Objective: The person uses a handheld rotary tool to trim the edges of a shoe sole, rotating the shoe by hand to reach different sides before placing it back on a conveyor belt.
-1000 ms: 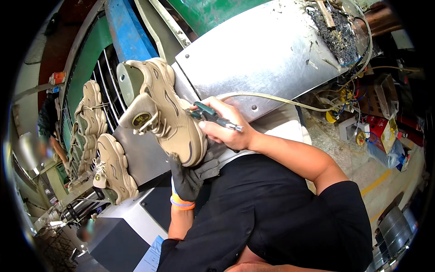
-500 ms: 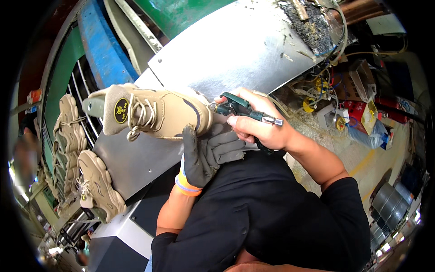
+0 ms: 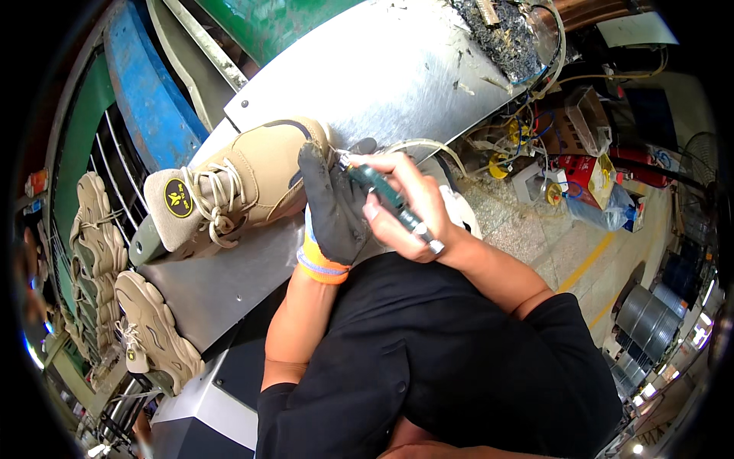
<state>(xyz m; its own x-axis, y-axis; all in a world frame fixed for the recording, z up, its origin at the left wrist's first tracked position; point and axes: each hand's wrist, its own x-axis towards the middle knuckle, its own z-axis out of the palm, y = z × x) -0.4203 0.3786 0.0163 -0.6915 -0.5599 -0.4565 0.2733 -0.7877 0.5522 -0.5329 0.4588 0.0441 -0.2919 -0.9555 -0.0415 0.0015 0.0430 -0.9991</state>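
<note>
A beige lace-up shoe [image 3: 260, 172] with a dark oval badge on its tongue lies over the metal surface, toe to the right. My left hand [image 3: 336, 206], in a grey-coated glove with an orange cuff, grips the toe end; its thumb lies along the toe and some fingers are hidden. My right hand [image 3: 417, 206], bare, is wrapped round a dark green trigger gun [image 3: 378, 187] with metal ends. The gun's nozzle points left at the toe, close beside the gloved fingers. Whether it touches the shoe I cannot tell.
A sloping metal sheet [image 3: 367, 69] spans the far side, with crusted dark residue [image 3: 501, 46] at its right end. More beige shoes [image 3: 157, 329] hang at the left. Tubing, a red box [image 3: 585, 180] and a plastic bag stand on the right; a metal drum [image 3: 650, 314] lies beyond.
The shoe has tipped and turned, its toe swinging away from me. My left hand has moved up with the toe, and the gun in my right hand has shifted left. The view has shifted too.
</note>
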